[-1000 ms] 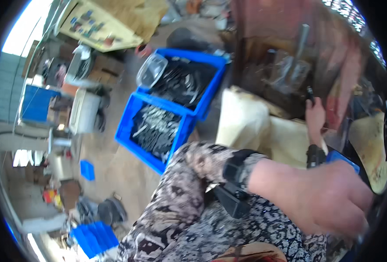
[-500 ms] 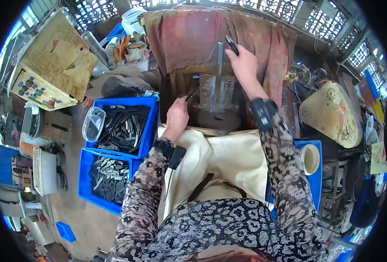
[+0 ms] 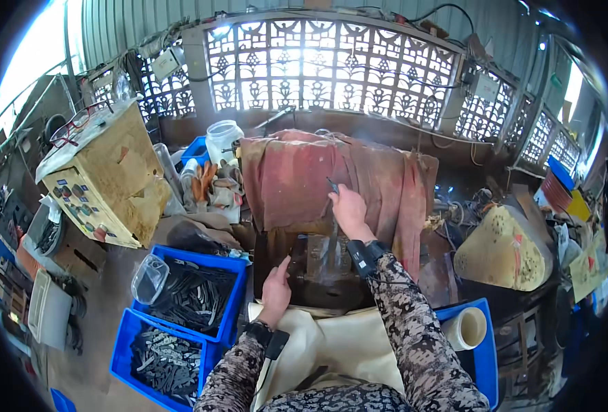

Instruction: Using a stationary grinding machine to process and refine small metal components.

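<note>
Head view: a piece (image 3: 333,183), small and dark, juts from the fingertips of the right hand (image 3: 350,211), raised before the red cloth (image 3: 290,182), as I watch from a distance. I judge the step in hand to be the handling of that piece, with the dark box (image 3: 268,269) open below the right fingers and nearer the body. The next move, by my reading, calls for a firm pinch and a steady wrist, with both sets of fingers clear of the upright rod (image 3: 333,245), blurred just below the right fingers. The right forearm (image 3: 414,309) slants in from the lower right, reaching up and inward, its hand the higher and farther out of the two; its fingertips pinch the piece. The left hand (image 3: 276,294) hangs lower, by the left of the box's mouth, its forearm angled up from the lower edge and its fingers pointing forward; something dark meets their tips, but I cannot tell what they pinch, if anything. Left of those fingers sit the far bin (image 3: 232,259), filled with dark strips (image 3: 201,296), and the near bin (image 3: 120,347). The cream apron (image 3: 359,340) spreads below both sets of fingers; the bucket (image 3: 470,329) shows well to their right.
</note>
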### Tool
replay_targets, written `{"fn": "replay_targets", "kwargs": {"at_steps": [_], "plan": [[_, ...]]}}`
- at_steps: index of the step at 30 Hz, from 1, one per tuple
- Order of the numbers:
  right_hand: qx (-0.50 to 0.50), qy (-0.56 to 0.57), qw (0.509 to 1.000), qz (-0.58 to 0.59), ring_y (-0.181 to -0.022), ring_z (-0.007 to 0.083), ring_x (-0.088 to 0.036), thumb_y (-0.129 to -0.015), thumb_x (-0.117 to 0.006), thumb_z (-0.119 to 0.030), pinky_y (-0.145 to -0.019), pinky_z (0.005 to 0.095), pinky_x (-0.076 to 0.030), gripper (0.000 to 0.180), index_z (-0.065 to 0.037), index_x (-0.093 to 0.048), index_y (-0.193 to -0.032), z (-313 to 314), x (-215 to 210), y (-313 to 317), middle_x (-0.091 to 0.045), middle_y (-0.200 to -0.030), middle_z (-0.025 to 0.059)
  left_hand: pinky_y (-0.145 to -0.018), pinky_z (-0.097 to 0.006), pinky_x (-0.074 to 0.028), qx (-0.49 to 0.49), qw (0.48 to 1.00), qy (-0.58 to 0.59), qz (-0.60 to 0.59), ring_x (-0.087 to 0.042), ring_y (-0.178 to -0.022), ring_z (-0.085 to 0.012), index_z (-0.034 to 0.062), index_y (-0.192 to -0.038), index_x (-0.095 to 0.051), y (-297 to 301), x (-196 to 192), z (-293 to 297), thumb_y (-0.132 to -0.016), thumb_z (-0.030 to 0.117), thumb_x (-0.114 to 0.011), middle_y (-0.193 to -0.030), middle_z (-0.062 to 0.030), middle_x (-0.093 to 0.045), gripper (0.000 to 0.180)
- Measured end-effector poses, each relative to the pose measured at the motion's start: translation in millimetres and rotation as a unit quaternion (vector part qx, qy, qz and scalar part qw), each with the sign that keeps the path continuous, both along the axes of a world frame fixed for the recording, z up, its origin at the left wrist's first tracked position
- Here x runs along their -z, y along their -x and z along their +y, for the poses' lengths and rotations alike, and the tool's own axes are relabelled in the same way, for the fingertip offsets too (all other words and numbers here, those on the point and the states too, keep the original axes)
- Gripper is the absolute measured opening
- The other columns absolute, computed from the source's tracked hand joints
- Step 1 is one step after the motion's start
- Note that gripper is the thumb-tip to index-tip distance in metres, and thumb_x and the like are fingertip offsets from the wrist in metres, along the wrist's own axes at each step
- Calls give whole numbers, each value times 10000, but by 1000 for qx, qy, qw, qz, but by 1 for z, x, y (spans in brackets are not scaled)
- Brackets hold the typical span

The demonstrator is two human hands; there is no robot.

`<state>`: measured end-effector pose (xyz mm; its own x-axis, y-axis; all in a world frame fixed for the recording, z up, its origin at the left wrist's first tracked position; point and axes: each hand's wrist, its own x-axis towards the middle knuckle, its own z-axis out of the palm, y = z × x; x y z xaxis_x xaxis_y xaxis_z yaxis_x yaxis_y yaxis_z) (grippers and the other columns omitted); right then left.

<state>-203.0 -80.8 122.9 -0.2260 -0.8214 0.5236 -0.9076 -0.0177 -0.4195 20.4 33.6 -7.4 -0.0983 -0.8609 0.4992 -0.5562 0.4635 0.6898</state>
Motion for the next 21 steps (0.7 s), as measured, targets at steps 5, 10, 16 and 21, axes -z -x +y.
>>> {"fn": "replay_targets", "kwargs": {"at_steps": [5,10,16,21], "plan": [[-12,-7,1000,3,-802,414,-617,-879,-594,-284,-683,525,-474,228,-60,-584,-919,-10,-1,-9,-643,-805,194,-530,-251,-434,50,892,-204,400,-526,-611,-119,67,-1118,-629,-18,-6,-11,-943,36,-490,-875,-25,-612,226],[-44,40,996,-65,-778,371,-626,-844,-647,-273,-667,464,-484,235,-55,-621,-928,-10,-16,19,-644,-809,184,-485,-188,-346,105,848,-126,505,-453,-607,-51,19,-1153,-609,-28,-137,24,-946,70,-510,-916,-8,-583,234],[-235,192,796,-523,-526,1,-362,-876,-586,-3,-447,168,-249,289,-47,-573,-1161,161,-124,-14,-457,-716,-94,-471,-183,-298,160,844,286,424,-425,-696,-64,-26,-1111,-547,-68,-266,123,-954,125,-539,-869,-30,-493,218],[-462,313,748,-360,-464,14,-259,-878,-635,-452,-441,217,-183,518,-49,-536,-1188,276,-183,-17,-310,-620,-89,-506,-202,-262,179,773,419,441,-335,-660,-76,76,-1014,-512,-45,-304,165,-836,224,-733,-845,13,-379,320]]}}
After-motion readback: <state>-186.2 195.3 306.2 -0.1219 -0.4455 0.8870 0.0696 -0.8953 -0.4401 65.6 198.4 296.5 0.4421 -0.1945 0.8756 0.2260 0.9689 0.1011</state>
